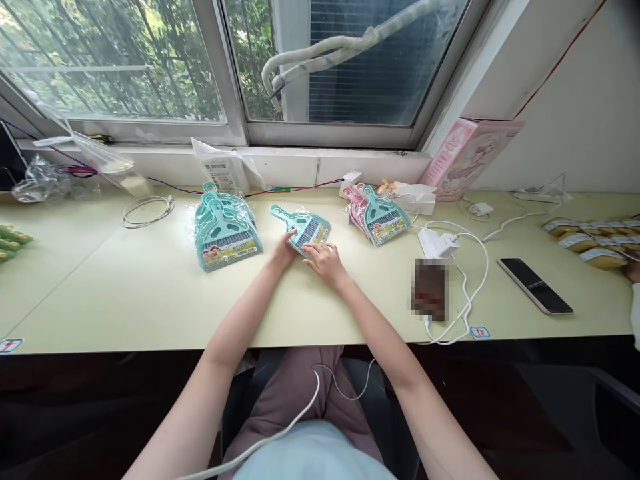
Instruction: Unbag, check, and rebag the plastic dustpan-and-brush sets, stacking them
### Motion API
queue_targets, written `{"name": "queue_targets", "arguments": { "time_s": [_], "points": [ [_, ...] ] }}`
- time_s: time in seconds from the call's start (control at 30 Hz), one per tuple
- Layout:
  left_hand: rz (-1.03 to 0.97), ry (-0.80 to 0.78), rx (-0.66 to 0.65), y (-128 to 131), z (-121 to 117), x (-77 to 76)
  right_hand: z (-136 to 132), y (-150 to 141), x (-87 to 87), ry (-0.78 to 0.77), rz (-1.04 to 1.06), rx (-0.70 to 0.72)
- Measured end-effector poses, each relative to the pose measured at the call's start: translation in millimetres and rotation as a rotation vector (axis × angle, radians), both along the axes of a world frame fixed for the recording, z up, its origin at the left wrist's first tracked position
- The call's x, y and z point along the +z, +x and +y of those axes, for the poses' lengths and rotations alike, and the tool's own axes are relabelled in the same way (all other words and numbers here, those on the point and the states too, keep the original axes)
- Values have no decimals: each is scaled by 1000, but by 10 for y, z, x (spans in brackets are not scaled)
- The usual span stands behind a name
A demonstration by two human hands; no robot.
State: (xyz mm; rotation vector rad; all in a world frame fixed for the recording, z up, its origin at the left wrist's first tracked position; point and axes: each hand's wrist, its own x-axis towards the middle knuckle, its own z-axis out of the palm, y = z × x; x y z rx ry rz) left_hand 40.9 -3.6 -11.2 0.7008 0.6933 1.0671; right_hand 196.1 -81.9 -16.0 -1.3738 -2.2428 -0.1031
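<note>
In the middle of the table a teal mini dustpan-and-brush set (305,225), wrapped in clear plastic with a printed label, is tilted between my hands. My left hand (285,249) grips its left edge, thumb on top. Bent fingers of my right hand (326,263) hold the lower right edge near the label. To the left lies a pile of the same teal sets (225,230), also in plastic. On the right, another teal set (384,217) overlaps pink ones (356,203).
Charging cables run from a white power strip (437,243) beside a blurred-out object (430,290). Further right lie a phone (535,285) and several yellow packets (590,241). A pink box (470,160) and a plastic bag (225,170) stand along the window wall. Another person's hand (633,270) shows at the right edge.
</note>
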Motion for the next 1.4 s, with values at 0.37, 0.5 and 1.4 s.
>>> {"name": "queue_targets", "arguments": {
  "time_s": [0.37, 0.5, 1.4],
  "points": [
    [40, -76, 71, -14, 31, 9, 1, 89, 39, -13, -18, -140],
    [76, -54, 62, -14, 52, -25, 30, 170, 25, 4, -53, -153],
    [246, 54, 565, -186, 253, -169, 41, 104, -3, -79, -78, -38]
  ]
}}
